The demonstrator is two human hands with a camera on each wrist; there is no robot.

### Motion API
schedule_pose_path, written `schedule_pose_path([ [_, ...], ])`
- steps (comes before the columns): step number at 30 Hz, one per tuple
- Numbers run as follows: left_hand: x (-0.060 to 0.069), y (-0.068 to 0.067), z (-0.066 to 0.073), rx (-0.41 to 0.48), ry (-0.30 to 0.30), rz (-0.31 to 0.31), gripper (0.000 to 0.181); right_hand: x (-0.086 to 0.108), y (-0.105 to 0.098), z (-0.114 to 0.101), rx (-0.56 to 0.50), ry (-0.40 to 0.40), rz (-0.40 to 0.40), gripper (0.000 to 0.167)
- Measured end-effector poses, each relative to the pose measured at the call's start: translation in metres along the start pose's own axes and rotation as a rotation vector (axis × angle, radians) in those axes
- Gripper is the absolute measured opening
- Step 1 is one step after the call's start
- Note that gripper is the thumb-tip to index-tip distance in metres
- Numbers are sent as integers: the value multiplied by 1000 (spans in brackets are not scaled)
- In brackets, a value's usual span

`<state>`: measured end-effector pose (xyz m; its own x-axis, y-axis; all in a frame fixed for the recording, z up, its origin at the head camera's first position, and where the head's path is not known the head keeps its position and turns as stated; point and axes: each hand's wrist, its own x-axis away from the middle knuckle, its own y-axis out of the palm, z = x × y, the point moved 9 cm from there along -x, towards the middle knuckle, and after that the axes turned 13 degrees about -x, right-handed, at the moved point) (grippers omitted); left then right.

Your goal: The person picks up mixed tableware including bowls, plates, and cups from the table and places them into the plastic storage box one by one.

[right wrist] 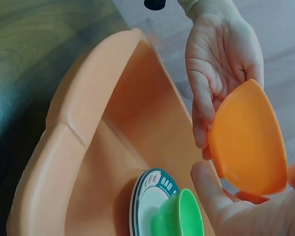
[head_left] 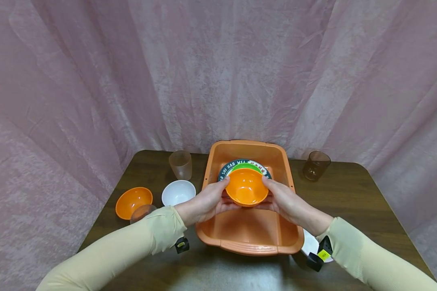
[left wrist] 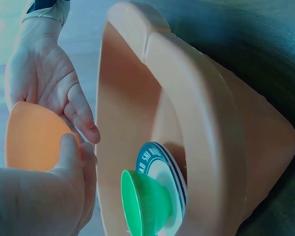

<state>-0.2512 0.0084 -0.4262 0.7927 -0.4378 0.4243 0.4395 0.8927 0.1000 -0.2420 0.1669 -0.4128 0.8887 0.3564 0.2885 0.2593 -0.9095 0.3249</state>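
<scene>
From head view only, orange bowl [head_left: 247, 187] interior

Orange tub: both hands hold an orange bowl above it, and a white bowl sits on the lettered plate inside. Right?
No: it is a green bowl, not a white one, on the lettered plate inside the orange tub, as the left wrist view shows. The orange bowl is indeed held above.
</scene>
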Motion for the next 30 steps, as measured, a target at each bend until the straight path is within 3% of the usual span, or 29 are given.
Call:
schedule_pose_path([
  [7,-1,-2,2,-15,6,13,58,8,-2,-7,123,-33,-37,63],
  [14,-2,-5,1,-11,1,29,57,20,-14,-19,493,-56,29,73],
  [30,-4,-9,0,-27,14,25,58,63,-3,-45,1093,-392,42,79],
])
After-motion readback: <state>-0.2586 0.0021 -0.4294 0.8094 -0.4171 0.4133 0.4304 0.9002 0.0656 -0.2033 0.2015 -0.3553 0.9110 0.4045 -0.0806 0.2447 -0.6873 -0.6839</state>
